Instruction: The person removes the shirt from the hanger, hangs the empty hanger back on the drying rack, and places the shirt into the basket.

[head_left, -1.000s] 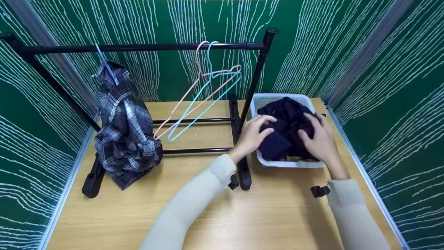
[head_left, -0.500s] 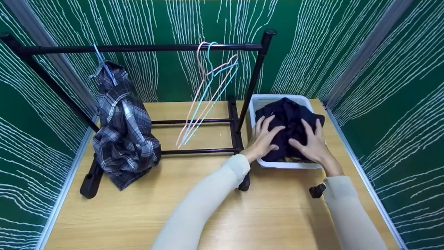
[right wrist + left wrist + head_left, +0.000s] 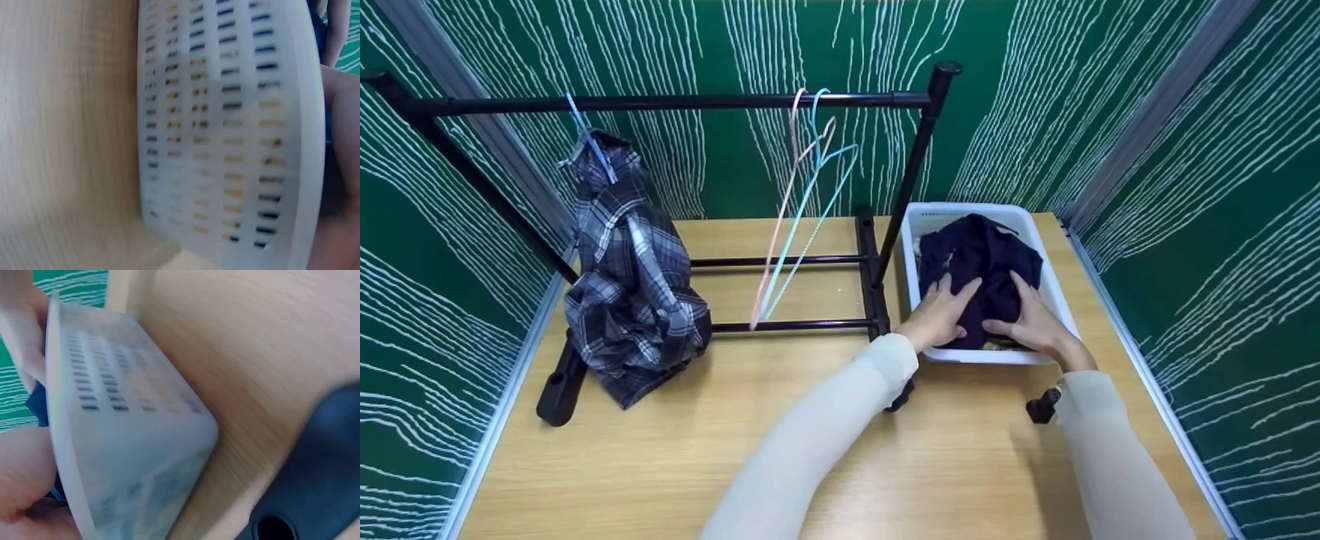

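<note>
Dark navy garment is found directly under both hands, heaped loosely inside the white basket. By the left hand its near left part is covered, fingers spread and laid over the cloth; by the right hand the near right part is covered, fingers likewise spread, thumb pointed inward. No pinch is seen from the head; in both wrist views fingertips are partly hidden by the basket's wall. Garment's long axis is run roughly away from the wrists, through the gap between the thumbs, its broad end pointed to the basket's far side; collar and hem cannot be told apart. A scrap of yellowish patterned cloth is shown just below the gap. Left of the left hand, well apart, pink hanger, turquoise hanger and plaid shirt are carried by the black rack.
</note>
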Tool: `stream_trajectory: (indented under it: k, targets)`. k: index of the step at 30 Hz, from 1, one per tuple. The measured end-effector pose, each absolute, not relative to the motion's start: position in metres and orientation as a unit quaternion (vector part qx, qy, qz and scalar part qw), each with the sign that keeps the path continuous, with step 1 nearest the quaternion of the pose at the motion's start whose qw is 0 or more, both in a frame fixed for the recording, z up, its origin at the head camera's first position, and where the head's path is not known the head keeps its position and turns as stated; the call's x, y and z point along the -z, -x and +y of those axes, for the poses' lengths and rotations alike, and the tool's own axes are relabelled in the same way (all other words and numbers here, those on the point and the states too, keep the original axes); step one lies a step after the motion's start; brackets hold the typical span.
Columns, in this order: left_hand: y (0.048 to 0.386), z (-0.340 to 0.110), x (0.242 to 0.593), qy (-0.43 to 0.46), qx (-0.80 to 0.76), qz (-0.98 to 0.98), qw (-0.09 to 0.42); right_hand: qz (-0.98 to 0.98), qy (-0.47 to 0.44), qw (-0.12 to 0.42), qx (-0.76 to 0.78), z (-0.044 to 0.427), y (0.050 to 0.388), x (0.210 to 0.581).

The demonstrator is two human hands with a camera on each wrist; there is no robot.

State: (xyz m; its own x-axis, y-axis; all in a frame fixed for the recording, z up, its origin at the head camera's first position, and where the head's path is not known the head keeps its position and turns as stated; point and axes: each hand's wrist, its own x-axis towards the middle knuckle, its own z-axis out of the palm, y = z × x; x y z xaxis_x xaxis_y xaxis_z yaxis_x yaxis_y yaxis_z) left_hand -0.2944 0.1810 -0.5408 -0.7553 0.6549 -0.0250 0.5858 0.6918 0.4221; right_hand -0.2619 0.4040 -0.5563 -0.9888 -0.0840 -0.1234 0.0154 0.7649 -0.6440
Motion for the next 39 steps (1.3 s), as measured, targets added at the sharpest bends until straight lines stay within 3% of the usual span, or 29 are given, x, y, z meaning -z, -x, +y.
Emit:
stream_trajectory:
  k: [12, 20, 25, 33, 39]
  targets:
    - [0.284, 0.195, 0.548, -0.315, -0.083, 0.946, 0.008, 0.948, 0.035, 0.119, 0.294, 0.407, 0.273, 0.565]
    - [0.281, 0.193, 0.548, -0.313, -0.06, 0.948, 0.021, 0.951, 0.04, 0.125, 0.28, 0.407, 0.273, 0.567]
    - [0.28, 0.182, 0.548, -0.345, -0.025, 0.938, 0.001, 0.954, 0.031, 0.13, 0.269, 0.401, 0.268, 0.555]
    - [0.283, 0.152, 0.548, -0.39, 0.017, 0.918, -0.072, 0.958, 0.036, 0.108, 0.261, 0.396, 0.258, 0.523]
    - [0.286, 0.114, 0.547, -0.412, -0.072, 0.906, -0.067, 0.955, 0.043, 0.053, 0.289, 0.385, 0.24, 0.502]
